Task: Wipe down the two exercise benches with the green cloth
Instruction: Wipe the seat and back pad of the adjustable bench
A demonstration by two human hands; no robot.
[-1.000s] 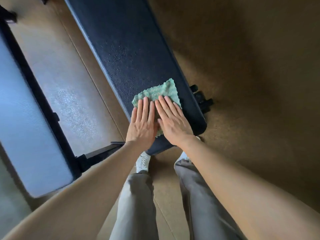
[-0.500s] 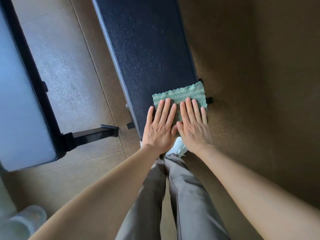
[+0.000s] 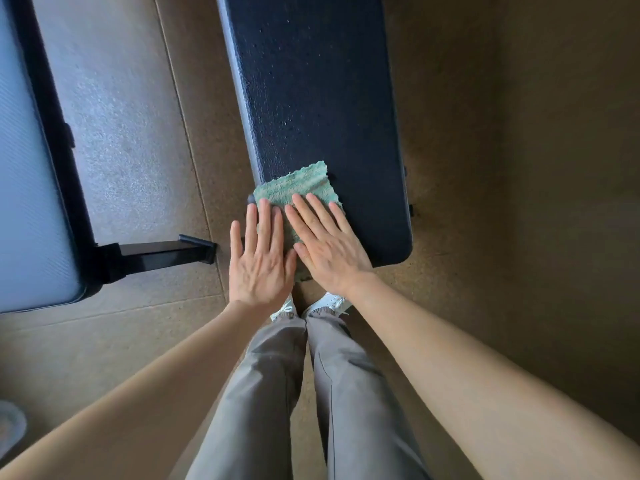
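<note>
The green cloth [image 3: 298, 188] lies flat on the near end of the dark padded bench [image 3: 318, 98], at its left edge. Water droplets dot the pad beyond the cloth. My left hand [image 3: 259, 258] rests flat with fingers straight, its fingertips on the cloth's left part and its palm hanging past the bench's edge. Beside it, my right hand [image 3: 329, 244] presses flat on the cloth's right part. The cloth's near half is hidden under both hands. A second bench [image 3: 24, 168], lit pale blue, runs along the left of the view.
The second bench's black foot bar [image 3: 162, 252] juts across the brown floor toward my left hand. My grey trouser legs [image 3: 277, 393] and white shoes [image 3: 332, 301] stand at the dark bench's near end. Bare floor [image 3: 502, 168] stretches to the right.
Both hands have slid the cloth from the bench's right edge over to its left edge. The view has shifted so the bench looks straighter ahead.
</note>
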